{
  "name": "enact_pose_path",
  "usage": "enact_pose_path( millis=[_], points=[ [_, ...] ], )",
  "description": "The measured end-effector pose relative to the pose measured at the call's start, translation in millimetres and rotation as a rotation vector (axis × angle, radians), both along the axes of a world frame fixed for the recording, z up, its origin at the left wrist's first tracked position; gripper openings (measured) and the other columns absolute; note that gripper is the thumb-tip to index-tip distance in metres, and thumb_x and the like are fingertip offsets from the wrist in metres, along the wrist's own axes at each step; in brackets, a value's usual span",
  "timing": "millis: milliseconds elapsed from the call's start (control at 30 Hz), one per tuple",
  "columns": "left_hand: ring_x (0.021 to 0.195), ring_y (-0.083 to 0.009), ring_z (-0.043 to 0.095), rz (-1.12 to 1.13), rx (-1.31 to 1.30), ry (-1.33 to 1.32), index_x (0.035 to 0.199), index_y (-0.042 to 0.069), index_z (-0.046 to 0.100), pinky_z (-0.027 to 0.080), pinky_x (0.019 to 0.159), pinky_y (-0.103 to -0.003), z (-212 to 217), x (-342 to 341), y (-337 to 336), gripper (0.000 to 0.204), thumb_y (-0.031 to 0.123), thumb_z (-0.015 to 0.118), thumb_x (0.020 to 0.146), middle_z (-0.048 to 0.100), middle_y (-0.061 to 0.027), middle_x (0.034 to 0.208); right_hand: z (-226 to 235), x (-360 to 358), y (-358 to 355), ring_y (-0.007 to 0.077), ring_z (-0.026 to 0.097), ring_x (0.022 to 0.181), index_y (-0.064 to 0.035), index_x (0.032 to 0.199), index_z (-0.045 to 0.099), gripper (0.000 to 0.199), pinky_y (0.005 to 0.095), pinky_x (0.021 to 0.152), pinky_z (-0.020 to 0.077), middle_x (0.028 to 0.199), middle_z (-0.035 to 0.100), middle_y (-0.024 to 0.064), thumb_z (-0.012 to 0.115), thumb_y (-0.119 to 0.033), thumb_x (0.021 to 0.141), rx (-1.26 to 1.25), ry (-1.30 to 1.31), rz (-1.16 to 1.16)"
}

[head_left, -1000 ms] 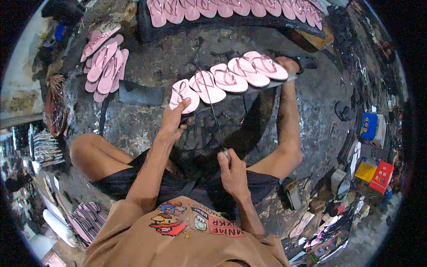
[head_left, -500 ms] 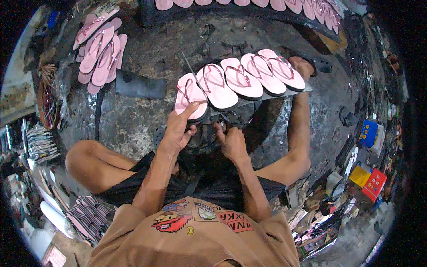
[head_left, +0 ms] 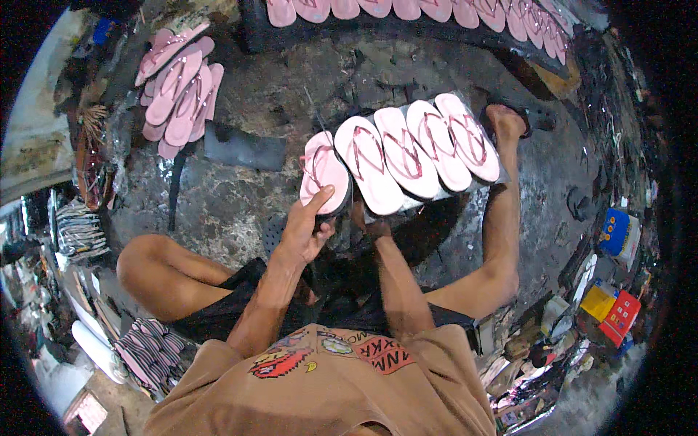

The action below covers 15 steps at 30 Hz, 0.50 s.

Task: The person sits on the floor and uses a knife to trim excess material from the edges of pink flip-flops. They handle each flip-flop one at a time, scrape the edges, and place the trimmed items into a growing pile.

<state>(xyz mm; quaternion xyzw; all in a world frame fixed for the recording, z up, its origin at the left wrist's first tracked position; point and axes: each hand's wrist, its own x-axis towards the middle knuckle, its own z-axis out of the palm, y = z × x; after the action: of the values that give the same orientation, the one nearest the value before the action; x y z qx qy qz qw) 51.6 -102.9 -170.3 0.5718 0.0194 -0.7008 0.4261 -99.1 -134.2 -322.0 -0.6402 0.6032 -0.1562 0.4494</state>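
Head view: pink sandal pile point(head_left: 174, 87) beyond left hand point(head_left: 305, 229).

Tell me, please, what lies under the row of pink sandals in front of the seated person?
The row of pink sandals rests on a dark board that shows only at its edges. The left hand grips the leftmost sandal; the right hand is half hidden underneath.

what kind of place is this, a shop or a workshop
Probably a small sandal-making workshop. The person sits on a rough dark floor, left hand on one pink flip-flop at the end of a row of them, with another pile of pink flip-flops to the left and boxes and clutter around.
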Motion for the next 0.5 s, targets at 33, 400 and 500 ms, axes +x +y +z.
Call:
enact_pose_path(
  millis=[33, 400, 500],
  points=[
    [0.056, -0.0056, 0.055, -0.011, -0.025, -0.059, 0.109, 0.01, 0.06, 0.035, 0.039, -0.016, 16, -3, 4, 0.03, 0.029, 0.073, 0.09, 0.063, -0.0005, 0.082, 0, 12, -5, 0.0369, 0.064, 0.087, 0.0065, 0.1, 0.063, 0.057, 0.0455, 0.081, 0.0496, 0.088, 0.066, 0.0195, 0.052, -0.049, 0.1, 0.016, -0.05, -0.039],
    [0.112, -0.0237, 0.063, -0.276, -0.404, -0.437, 0.135, -0.007, 0.045, 0.048, 0.1, -0.039, 144, 22, 122, 0.086, 0.032, 0.089, 0.073, 0.063, -0.0165, 0.118, 217, 17, 2, 0.0081, 0.051, 0.055, -0.0065, 0.086, 0.064, 0.044, 0.0258, 0.05, 0.0403, 0.067, 0.057, -0.0007, 0.057, -0.047, 0.101, 0.204, -1.021, -0.503],
    [0.114, -0.0242, 0.061, -0.612, -0.657, -0.917, 0.136, -0.007, 0.045, 0.046, 0.102, -0.038, 152, -15, 110, 0.095, 0.04, 0.092, 0.068, 0.063, -0.0172, 0.119, 285, -33, 7, 0.0058, 0.049, 0.059, -0.0023, 0.088, 0.063, 0.033, 0.0238, 0.054, 0.0397, 0.069, 0.055, -0.0032, 0.065, -0.034, 0.099, -0.175, -0.87, -0.385]
  ],
)
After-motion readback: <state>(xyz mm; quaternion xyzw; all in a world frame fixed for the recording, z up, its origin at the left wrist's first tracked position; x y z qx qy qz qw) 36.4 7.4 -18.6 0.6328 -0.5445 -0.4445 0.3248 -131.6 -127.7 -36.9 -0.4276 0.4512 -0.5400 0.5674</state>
